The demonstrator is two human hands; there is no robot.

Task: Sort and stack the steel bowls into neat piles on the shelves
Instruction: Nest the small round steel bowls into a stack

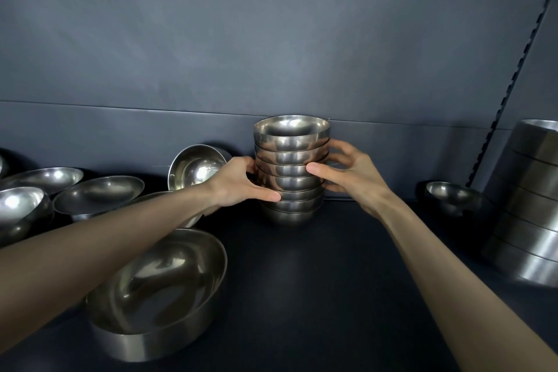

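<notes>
A stack of several small steel bowls stands upright on the dark shelf, close to the back wall. My left hand presses against the stack's left side, thumb low on the front. My right hand clasps the right side, thumb across the middle bowls. Both hands grip the pile between them.
Loose steel bowls lie at the left: a large one near the front, shallow ones behind, one tilted against the wall. A lone small bowl and a tall stack of big bowls stand at the right.
</notes>
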